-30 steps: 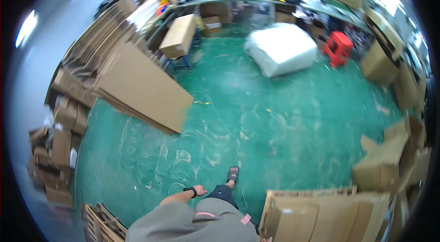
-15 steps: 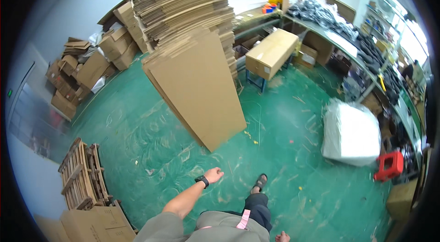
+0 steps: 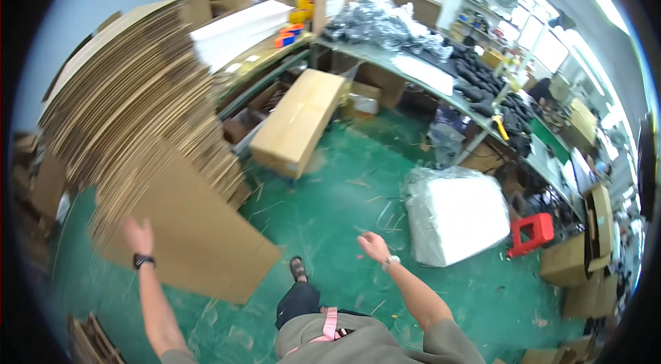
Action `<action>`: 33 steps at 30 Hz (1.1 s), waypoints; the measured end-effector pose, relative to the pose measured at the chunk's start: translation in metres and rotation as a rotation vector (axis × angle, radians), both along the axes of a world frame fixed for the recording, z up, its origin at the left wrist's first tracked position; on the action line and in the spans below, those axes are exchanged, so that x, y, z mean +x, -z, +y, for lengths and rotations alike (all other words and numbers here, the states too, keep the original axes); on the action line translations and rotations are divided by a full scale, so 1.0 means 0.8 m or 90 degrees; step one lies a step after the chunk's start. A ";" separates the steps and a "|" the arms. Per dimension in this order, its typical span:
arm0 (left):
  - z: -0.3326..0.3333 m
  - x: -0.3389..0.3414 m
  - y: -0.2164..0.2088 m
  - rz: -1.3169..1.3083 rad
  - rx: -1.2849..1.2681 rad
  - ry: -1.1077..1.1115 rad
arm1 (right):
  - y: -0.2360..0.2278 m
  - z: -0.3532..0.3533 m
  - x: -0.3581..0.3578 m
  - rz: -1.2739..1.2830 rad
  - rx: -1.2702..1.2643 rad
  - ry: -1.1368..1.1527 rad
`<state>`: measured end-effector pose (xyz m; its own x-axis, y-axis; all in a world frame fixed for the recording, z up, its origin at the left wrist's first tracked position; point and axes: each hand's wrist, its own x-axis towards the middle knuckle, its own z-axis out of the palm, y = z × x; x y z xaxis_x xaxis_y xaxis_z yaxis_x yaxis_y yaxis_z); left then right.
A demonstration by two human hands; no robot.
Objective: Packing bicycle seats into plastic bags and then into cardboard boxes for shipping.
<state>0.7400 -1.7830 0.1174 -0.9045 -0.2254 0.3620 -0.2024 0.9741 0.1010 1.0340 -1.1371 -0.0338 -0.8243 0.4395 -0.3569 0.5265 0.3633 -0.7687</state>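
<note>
A large flat cardboard sheet (image 3: 193,226) leans against a tall stack of cardboard sheets (image 3: 131,95) at the left. My left hand (image 3: 138,235), with a dark watch on the wrist, is stretched out in front of the leaning sheet. Its fingers look apart but are smeared by motion; whether they touch the cardboard I cannot tell. Above the green floor, to the right of the sheet, hangs my right hand (image 3: 375,247), a light band at its wrist. Its fingers are curled in, and nothing shows in them.
A long closed carton (image 3: 299,123) stands beyond the stack, beside workbenches (image 3: 385,64) piled with plastic bags and dark goods. At the right are a white plastic-wrapped bundle (image 3: 458,216), a red stool-like object (image 3: 531,234) and open cartons (image 3: 568,261). Pallet wood (image 3: 93,340) lies at lower left.
My view has turned right and come closer to the cardboard stack. My left hand has reached out to the leaning sheet, and my right hand has risen from the lower edge.
</note>
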 end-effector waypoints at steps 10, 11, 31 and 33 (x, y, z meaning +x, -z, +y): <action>0.060 -0.120 0.076 0.238 -0.235 -0.075 | 0.017 0.171 -0.147 -0.138 0.125 -0.023; 0.090 -0.116 0.065 0.208 -0.194 -0.103 | 0.020 0.188 -0.158 -0.138 0.115 -0.016; 0.663 -0.314 -0.166 0.042 -0.244 0.073 | -0.123 0.441 -0.701 0.224 0.026 -0.418; 0.768 -0.373 -0.229 -0.143 -0.075 0.001 | -0.150 0.406 -0.754 0.452 0.070 -0.354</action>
<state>0.4418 -1.1687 0.3009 -0.9658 -0.1915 0.1750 -0.2046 0.9770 -0.0605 0.4311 -0.8125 0.0863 -0.9378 -0.0866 0.3363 -0.3313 0.5137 -0.7914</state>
